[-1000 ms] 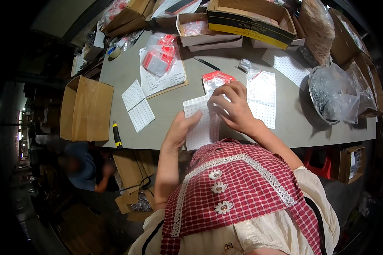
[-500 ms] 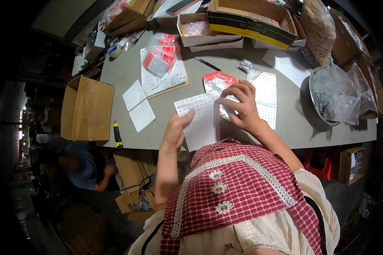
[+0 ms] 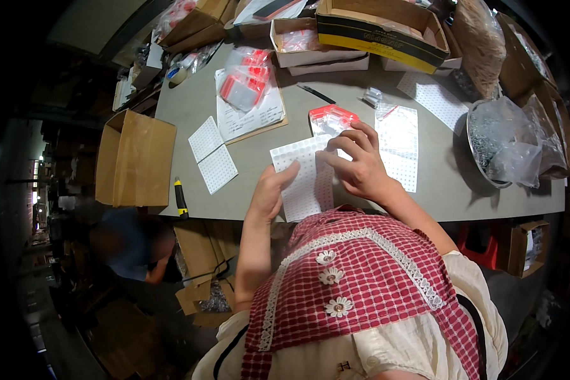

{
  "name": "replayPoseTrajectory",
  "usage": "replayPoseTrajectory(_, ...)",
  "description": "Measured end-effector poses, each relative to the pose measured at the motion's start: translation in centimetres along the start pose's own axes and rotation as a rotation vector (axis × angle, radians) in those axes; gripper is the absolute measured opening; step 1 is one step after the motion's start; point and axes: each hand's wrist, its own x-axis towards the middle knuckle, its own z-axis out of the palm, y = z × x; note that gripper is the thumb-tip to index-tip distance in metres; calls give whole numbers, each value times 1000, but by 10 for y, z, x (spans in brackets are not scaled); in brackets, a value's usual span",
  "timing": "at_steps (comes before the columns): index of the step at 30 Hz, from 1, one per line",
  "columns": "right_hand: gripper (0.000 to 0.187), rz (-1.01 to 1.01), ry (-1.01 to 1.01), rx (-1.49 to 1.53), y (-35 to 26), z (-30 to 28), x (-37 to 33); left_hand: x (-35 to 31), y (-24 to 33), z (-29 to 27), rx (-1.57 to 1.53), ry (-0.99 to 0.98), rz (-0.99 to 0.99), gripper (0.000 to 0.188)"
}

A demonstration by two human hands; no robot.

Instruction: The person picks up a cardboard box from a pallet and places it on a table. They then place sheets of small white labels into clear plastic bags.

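Note:
My left hand is closed on the left edge of a white sheet of small round dots, thumb on top. The sheet is held up tilted at the table's near edge, before my apron. My right hand is bent over the sheet's upper right part, its fingertips brought together at the surface. Whatever lies between them is too small to make out. Just beyond the sheet lie red-and-clear plastic bags, partly covered by my right hand. Another white dotted sheet lies flat to the right of that hand.
A creased dotted sheet, a yellow-black cutter and an open carton sit left. Bagged red cards rest on a clipboard. A pen lies behind. A metal bowl stands right. A person is lower left.
The view has shifted slightly, so the table things appear a little to the right. My right fingertips have moved a little lower and inward over the sheet. My left hand keeps its hold.

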Motion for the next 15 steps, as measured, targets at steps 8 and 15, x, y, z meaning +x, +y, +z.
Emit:
replayPoseTrajectory(8,33,27,31,84,-8,7,7,-1,-3,5,61,-13,-64,38)
replayPoseTrajectory(15,24,29,1,126,-8,8,8,-3,-9,5,218,-65,-28,37)
